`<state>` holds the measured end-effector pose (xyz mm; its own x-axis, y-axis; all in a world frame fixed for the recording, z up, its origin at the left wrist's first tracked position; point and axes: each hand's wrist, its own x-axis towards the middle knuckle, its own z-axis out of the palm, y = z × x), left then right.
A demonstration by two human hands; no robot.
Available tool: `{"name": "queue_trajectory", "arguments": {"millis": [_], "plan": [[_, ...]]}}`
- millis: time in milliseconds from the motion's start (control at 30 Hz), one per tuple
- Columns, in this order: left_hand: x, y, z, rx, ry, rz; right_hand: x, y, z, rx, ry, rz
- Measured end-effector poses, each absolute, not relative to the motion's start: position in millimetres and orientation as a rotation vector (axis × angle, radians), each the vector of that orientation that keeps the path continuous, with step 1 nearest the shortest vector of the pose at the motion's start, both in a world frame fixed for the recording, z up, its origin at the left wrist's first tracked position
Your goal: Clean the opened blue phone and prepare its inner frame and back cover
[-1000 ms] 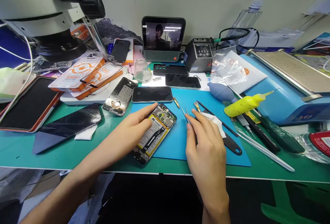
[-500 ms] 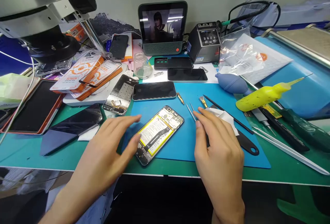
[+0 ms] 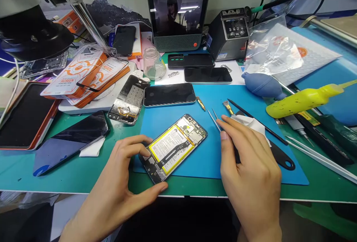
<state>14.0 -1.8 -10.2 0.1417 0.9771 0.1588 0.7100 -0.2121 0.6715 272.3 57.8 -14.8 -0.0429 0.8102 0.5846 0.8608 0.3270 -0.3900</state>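
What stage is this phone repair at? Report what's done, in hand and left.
Done: the opened phone lies back-cover off, battery and board exposed, on the blue mat. In hand: the left hand has its grip on the phone's lower end; the right hand rests on the tweezers. Left: nothing looks lifted out, and the phone is not closed.

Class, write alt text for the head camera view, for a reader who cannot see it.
A person's left hand grips the lower end of an opened phone lying on a blue mat, while the right hand holds tweezers beside it. Other phones, tools and a yellow bottle crowd the green bench.
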Motion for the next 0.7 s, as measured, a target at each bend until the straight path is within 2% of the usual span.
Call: {"name": "queue_trajectory", "arguments": {"millis": [200, 700], "plan": [[12.2, -2.4, -8.4, 1.902, 1.627, 0.852, 272.2, 58.5, -16.6, -1.477, -1.865, -0.075], [4.0, 2.4, -15.6, 2.163, 1.523, 0.818, 270.3, 55.8, -14.0, -1.558, -1.803, -0.039]]}}
